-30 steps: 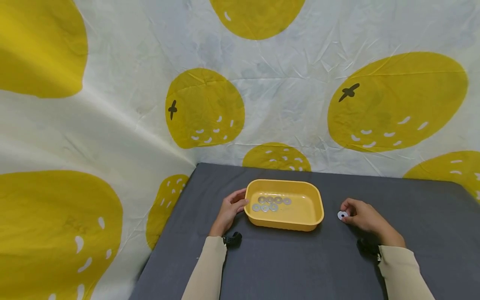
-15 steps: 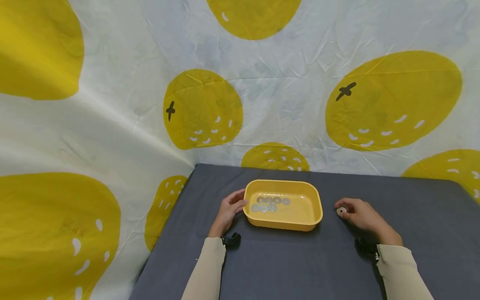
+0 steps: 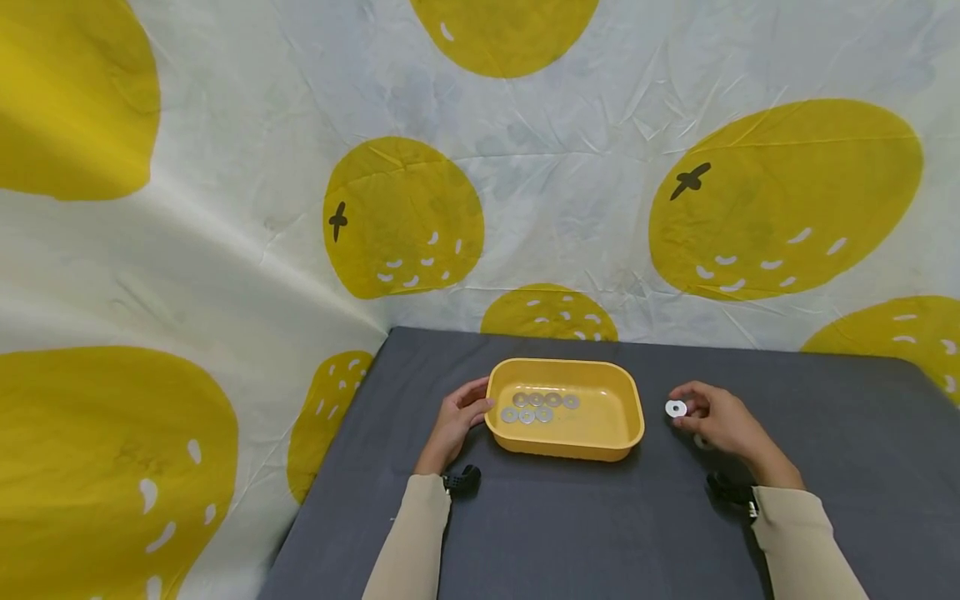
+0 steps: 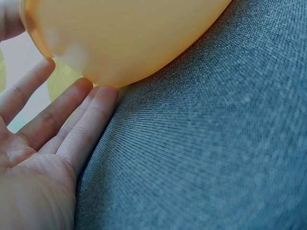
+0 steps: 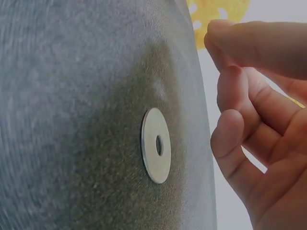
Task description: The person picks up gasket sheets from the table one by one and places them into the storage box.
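Low in the head view, two beige sleeves reach up from the bottom edge across the grey worktop (image 3: 570,533). The left hand (image 3: 457,421), left of centre, rests against the left end of the yellow tray (image 3: 626,417); in the left wrist view its straight, relaxed fingers (image 4: 81,124) lie along the cloth with their tips touching the tray's rounded underside (image 4: 124,38), gripping nothing. The right hand (image 3: 716,421), right of centre, has its fingers curled around a metal washer (image 3: 676,408), which shows at the fingertips just off the tray's right end. In the right wrist view a washer (image 5: 156,144) lies flat on the grey cloth at mid-frame, with the curled fingers (image 5: 230,139) just to its right and not touching it; whether the hand actually pinches a washer I cannot tell. Inside the tray, seven washers (image 3: 538,407) lie in two rows toward its left half. Behind the worktop hangs a white cloth backdrop (image 3: 570,192) printed with large yellow fruits.
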Motion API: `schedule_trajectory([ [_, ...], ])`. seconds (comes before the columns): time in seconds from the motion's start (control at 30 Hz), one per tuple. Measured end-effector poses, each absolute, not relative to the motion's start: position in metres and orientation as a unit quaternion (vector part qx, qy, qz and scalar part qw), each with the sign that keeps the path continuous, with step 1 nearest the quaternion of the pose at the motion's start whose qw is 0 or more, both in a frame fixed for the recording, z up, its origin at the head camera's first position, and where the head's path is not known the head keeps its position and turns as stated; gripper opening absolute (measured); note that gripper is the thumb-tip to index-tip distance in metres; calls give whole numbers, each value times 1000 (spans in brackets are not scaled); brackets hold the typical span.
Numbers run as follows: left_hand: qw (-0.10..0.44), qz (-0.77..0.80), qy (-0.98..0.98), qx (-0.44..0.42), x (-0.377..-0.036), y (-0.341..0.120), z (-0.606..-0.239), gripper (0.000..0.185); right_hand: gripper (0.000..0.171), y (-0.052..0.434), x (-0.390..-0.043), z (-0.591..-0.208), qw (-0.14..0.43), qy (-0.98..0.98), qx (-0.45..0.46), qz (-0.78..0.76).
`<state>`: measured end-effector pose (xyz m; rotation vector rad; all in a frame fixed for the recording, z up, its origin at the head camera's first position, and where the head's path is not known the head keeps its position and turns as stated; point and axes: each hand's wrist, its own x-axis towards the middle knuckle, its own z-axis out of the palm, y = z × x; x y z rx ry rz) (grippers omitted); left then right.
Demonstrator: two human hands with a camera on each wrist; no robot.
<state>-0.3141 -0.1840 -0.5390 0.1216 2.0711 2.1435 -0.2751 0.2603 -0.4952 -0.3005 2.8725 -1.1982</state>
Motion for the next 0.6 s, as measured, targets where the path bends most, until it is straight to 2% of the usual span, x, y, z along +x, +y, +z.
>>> schedule_trajectory([
  [0.4,75,712,698,32,-313,-182,-535,47,40,255,-275,-483,18,913,-71,-402],
  [0.6,79,712,697,26,-312,-181,-535,47,38,254,-274,-481,7,920,-62,-387],
])
